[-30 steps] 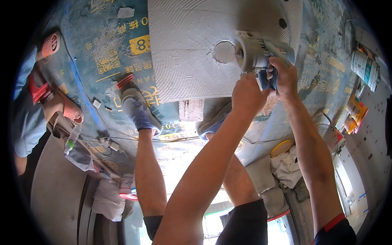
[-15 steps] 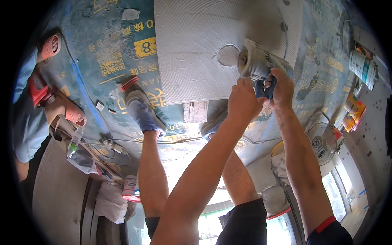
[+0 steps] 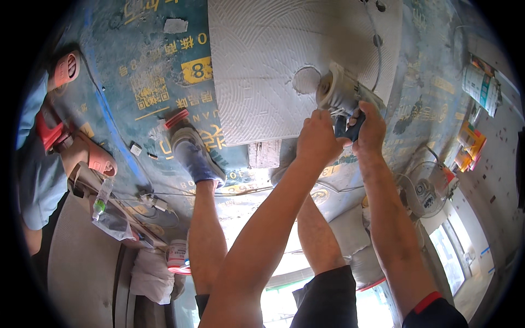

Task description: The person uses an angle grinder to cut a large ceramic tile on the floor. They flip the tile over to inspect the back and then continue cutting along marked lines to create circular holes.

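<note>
Both my hands are on a dust-covered corded power tool (image 3: pixel 342 93) that looks like a hand-held cutter, its rounded grey end pointing left. My right hand (image 3: pixel 370 130) is closed round its dark handle. Beside that, my left hand (image 3: pixel 320 135) has its fingers bunched against the near side of the tool; exactly what they grip there is partly hidden. The tool is over a large pale tile (image 3: pixel 257 71) with a ridged back, lying on the floor. Just left of the tool, a round mark (image 3: pixel 306 80) shows in the tile. Small dark holes (image 3: pixel 378 40) sit near its far right part.
A cord (image 3: pixel 377 65) runs across the tile from the tool. Green printed sheeting (image 3: pixel 126 65) covers the floor. At left sits another person wearing orange slippers (image 3: pixel 101 158). A fan (image 3: pixel 425 188) stands at right. A red object (image 3: pixel 176 118) lies by my left shoe (image 3: pixel 197 156).
The dust cloud above the tool has thinned, and the far holes and cord show more clearly. Both hands and the tool sit slightly lower and further left in view.
</note>
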The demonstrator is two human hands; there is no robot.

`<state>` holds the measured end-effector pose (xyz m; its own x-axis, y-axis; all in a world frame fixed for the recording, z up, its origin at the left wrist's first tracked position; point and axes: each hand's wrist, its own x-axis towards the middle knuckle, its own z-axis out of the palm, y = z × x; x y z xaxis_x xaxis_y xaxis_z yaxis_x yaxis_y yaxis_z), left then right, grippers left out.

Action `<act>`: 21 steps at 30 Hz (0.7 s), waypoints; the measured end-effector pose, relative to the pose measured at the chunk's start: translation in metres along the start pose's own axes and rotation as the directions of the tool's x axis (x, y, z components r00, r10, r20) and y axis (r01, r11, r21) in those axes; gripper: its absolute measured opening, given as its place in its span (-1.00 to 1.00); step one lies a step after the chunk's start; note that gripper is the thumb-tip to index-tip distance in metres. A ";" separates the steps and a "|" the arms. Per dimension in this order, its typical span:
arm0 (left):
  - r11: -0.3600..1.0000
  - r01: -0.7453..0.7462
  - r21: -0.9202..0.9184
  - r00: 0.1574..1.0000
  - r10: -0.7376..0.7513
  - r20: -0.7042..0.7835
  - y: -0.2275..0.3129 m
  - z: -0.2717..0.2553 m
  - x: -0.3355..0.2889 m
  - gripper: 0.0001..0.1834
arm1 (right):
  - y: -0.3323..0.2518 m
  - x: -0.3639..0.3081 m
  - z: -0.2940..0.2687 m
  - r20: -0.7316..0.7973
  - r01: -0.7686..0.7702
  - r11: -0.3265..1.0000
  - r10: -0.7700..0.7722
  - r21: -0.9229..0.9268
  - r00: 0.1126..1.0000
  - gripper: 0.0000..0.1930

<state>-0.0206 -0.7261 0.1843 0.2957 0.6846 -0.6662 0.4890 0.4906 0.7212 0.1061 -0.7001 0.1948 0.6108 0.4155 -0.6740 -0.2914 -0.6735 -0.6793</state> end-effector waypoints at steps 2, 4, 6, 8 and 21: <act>1.000 0.006 0.007 1.000 -0.007 0.018 -0.001 -0.005 0.000 -0.28 | 0.001 -0.004 0.002 -0.016 -0.001 1.000 0.001 0.024 1.000 -0.90; 1.000 0.008 0.010 1.000 -0.008 0.029 -0.002 -0.010 -0.001 -0.29 | 0.006 -0.005 0.002 -0.032 -0.004 0.998 0.006 0.056 0.999 -0.90; 1.000 0.002 0.011 0.999 -0.002 0.044 -0.004 -0.016 -0.001 -0.28 | 0.009 -0.008 0.004 -0.049 -0.006 0.996 0.010 0.085 0.999 -0.90; 1.000 -0.006 0.019 0.998 0.005 0.058 -0.005 -0.022 -0.001 -0.27 | 0.011 -0.012 0.007 -0.075 -0.016 0.993 0.025 0.118 0.997 -0.90; 0.995 -0.016 0.096 0.985 -0.001 0.173 -0.010 -0.057 0.001 -0.24 | 0.019 -0.035 0.027 -0.280 -0.124 0.954 0.203 0.274 0.938 -0.89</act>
<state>-0.0720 -0.6996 0.1869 0.4332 0.5805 -0.6894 0.5608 0.4252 0.7104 0.0590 -0.7106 0.1978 0.7201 0.0819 -0.6890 -0.5559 -0.5261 -0.6436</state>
